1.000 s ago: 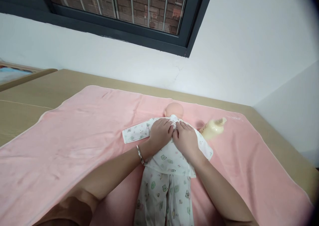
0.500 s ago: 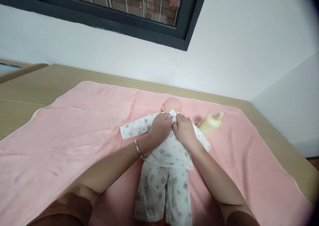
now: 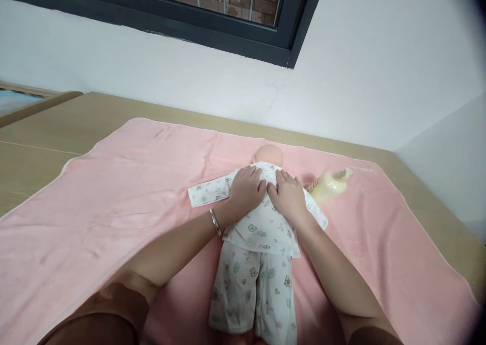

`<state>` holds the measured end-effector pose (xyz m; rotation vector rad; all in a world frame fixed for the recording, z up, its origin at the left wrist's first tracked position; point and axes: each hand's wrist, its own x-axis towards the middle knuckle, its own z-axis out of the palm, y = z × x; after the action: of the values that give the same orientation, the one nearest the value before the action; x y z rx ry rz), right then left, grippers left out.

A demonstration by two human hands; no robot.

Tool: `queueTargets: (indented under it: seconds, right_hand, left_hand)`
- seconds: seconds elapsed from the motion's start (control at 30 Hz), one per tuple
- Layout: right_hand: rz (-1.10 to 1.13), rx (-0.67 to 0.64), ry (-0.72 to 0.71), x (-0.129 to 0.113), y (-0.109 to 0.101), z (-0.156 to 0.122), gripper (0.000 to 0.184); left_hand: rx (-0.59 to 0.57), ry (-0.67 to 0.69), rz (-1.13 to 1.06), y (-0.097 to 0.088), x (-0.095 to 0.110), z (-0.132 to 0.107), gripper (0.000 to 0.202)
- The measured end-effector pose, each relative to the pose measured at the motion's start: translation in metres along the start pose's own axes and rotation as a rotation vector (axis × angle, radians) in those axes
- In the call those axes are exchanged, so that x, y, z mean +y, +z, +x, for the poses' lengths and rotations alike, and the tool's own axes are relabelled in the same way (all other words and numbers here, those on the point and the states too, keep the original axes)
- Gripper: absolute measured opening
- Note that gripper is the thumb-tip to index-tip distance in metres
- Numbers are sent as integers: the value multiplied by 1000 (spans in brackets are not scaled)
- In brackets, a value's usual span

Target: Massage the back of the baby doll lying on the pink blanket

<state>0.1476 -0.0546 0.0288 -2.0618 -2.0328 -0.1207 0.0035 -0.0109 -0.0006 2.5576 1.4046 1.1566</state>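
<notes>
A bald baby doll (image 3: 269,155) lies stretched out on a pink blanket (image 3: 114,203), its head away from me. It wears a white printed shirt (image 3: 261,228) and matching trousers (image 3: 235,294). My left hand (image 3: 246,189), with a silver bangle on the wrist, rests palm down on the shirt at the doll's left-hand shoulder as I see it. My right hand (image 3: 289,197) lies the same way on the other shoulder. Both hands have their fingers stretched out, thumbs towards each other, with a small gap between. Part of the shirt is hidden beneath them.
A baby bottle (image 3: 331,185) with pale yellow contents lies on its side, right of the doll. Under the blanket is a wooden surface (image 3: 45,147) bordered by a white wall (image 3: 353,71). A dark window frame (image 3: 228,41) sits above.
My hands have moved slightly apart from the collar, where the fingertips were close together, and now lie flatter on the shoulders. The whole view has shifted a little.
</notes>
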Motion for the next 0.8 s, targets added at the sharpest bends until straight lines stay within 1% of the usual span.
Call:
queueTargets:
  seconds: [0.1,0.2,0.43,0.63,0.8]
  right_hand:
    - [58,-35,-3,6,5,4,57]
    - [71,-33,-4,6,7,4,58]
    - [88,-26,12,5,7,1,59]
    - [67,-29,16,6,9,2,58]
    - [102,-16,15,6,8,1,58]
  left_hand:
    - [-35,9,-37,3,-4,2,35]
    - [-51,12,-66,5,-7,3,37]
    - [-37,2,-91,8,-9,3,35]
    - [-45,-4,-86,6,-8,4,35]
    - [-68,-17,-81,4,-6,3,36]
